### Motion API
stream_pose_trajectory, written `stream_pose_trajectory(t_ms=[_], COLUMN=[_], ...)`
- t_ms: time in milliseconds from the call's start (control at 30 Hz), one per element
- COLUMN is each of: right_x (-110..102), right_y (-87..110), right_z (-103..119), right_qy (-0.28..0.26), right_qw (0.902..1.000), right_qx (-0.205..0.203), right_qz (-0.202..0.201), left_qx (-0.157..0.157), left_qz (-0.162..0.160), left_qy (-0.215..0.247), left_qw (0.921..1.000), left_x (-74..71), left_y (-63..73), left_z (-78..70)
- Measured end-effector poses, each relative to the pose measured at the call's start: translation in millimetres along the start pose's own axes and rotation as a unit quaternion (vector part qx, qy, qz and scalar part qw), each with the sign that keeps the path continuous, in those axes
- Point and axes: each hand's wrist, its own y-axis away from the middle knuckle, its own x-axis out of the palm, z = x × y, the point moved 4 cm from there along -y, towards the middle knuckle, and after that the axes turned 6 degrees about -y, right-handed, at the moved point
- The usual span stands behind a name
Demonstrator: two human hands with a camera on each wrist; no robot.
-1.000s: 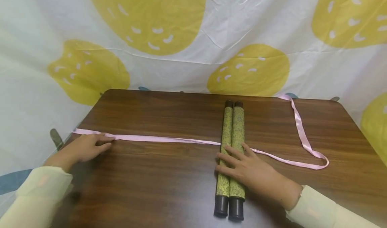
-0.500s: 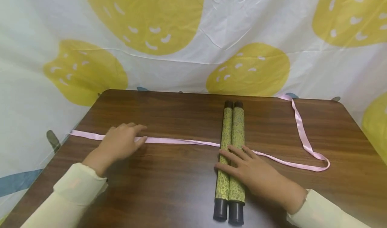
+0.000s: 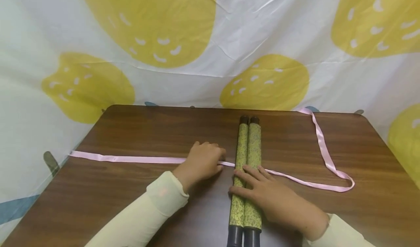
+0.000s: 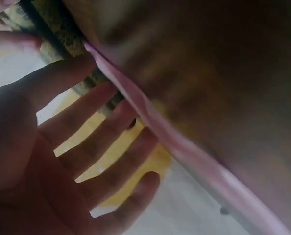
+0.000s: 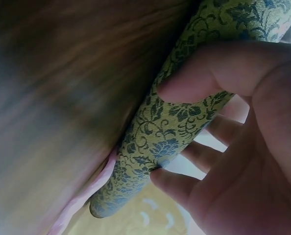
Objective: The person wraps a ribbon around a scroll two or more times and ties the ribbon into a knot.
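Note:
Two slim rolls of a yellow-green scroll (image 3: 254, 145) with black end knobs lie side by side on the table, pointing away from me. My right hand (image 3: 272, 196) rests across both, fingers spread; in the right wrist view its thumb and fingertips touch the floral covering (image 5: 157, 122). Beneath the scroll runs a pink satin ribbon (image 3: 141, 160), stretched straight to the left. My left hand (image 3: 201, 161) is over this ribbon, just left of the scroll. In the left wrist view its fingers (image 4: 121, 171) are apart and loosely extended, fingertips right at the ribbon's edge.
The ribbon's right part (image 3: 323, 145) bends back in a loop and passes over the far edge of the brown wooden table (image 3: 177, 130). A white cloth (image 3: 183, 86) with yellow fruit prints hangs behind and to the left.
My left hand has moved right along the ribbon, from near the table's left edge to beside the scroll. The right hand stays on the scroll; the view has tilted slightly.

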Motion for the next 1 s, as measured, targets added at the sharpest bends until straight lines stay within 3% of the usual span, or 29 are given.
stream_pose_trajectory(t_ms=[167,533,733,800,900,1000], right_x=[1,0,2,2,1,-1], right_y=[-5.3,-8.7,-6.8,-6.7,-7.5,-7.4], right_z=[6,13,20,21,22,21], right_qy=[-0.009,-0.042,-0.04,-0.038,-0.035,-0.029], right_qw=[0.9999,0.9982,0.9983,0.9983,0.9985,0.9988], right_qx=[-0.006,0.02,0.011,0.008,0.005,-0.001], right_qz=[0.005,0.038,0.04,0.042,0.041,0.039], left_qx=[-0.01,-0.014,-0.012,-0.01,0.015,0.049], left_qz=[0.006,0.003,0.04,0.063,0.087,0.11], left_qy=[0.007,0.019,0.088,0.131,0.214,0.31], left_qw=[0.9999,0.9997,0.9952,0.9893,0.9728,0.943], left_x=[5.1,2.8,8.9,10.5,10.2,11.2], left_y=[-4.1,0.8,5.0,4.9,1.8,-2.6], left_z=[-5.2,1.1,4.9,7.3,11.2,13.3])
